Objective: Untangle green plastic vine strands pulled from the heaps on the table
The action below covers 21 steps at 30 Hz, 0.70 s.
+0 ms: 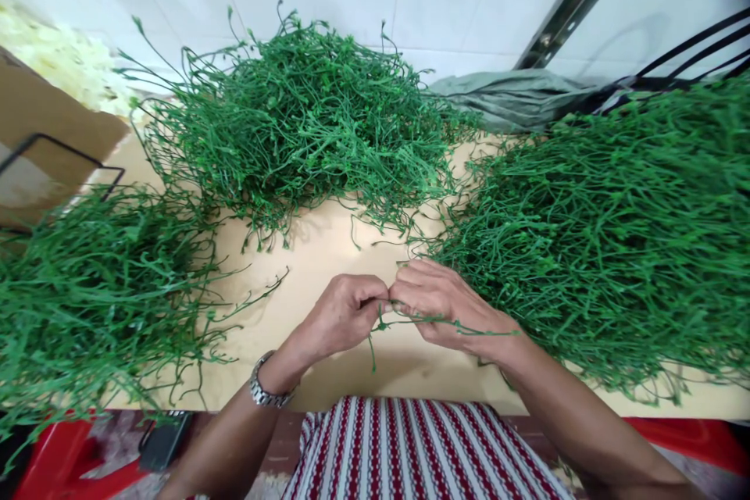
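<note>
Just above the tabletop (316,250), the left hand (350,314) and right hand (437,301) meet, fingers pinched on a slender green stem (457,323) that trails toward the right wrist. That piece seems mid-handling. Plenty of stems lie in the left heap (87,289), back heap (305,117) and right heap (621,234); which are finished and which waiting, I can't tell.

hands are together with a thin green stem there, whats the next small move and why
Perhaps ease the right hand slightly away from the left hand, fingertips pinched: both hands appear closed on the green stem where they meet, and its loose end trails rightward, so a gentle pull would probably draw it taut.
</note>
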Available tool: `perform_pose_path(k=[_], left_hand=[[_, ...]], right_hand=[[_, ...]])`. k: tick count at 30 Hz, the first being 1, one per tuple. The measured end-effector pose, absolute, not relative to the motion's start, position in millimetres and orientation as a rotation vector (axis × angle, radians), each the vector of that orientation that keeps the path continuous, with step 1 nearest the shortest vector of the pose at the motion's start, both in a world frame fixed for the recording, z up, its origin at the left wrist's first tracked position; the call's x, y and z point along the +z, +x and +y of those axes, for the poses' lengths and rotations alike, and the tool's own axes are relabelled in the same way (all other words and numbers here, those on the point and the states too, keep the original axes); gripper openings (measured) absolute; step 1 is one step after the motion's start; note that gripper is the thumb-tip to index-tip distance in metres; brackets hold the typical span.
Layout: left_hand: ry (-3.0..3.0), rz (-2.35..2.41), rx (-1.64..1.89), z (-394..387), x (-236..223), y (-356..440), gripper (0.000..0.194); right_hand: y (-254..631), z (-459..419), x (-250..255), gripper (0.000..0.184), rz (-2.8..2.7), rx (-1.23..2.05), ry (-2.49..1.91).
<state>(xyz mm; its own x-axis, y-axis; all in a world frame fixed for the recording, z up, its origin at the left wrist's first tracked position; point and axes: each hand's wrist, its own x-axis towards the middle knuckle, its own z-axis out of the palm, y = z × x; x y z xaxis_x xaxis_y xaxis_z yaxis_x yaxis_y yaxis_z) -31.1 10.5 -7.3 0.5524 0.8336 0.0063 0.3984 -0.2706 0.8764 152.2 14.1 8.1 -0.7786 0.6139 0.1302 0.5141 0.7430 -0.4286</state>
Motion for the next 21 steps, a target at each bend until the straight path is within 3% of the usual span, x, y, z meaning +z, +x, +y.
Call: perform_pose_path(k=[9, 21], left_hand=[[1.964, 0.572, 0.263, 16, 5, -40, 0.024], [2.073, 0.4, 0.202, 22, 7, -29, 0.027]], right_hand=[[153, 18, 22, 0.023, -2.783, 0.834, -0.575], [161, 18, 33, 0.022, -2.959, 0.666, -0.513]])
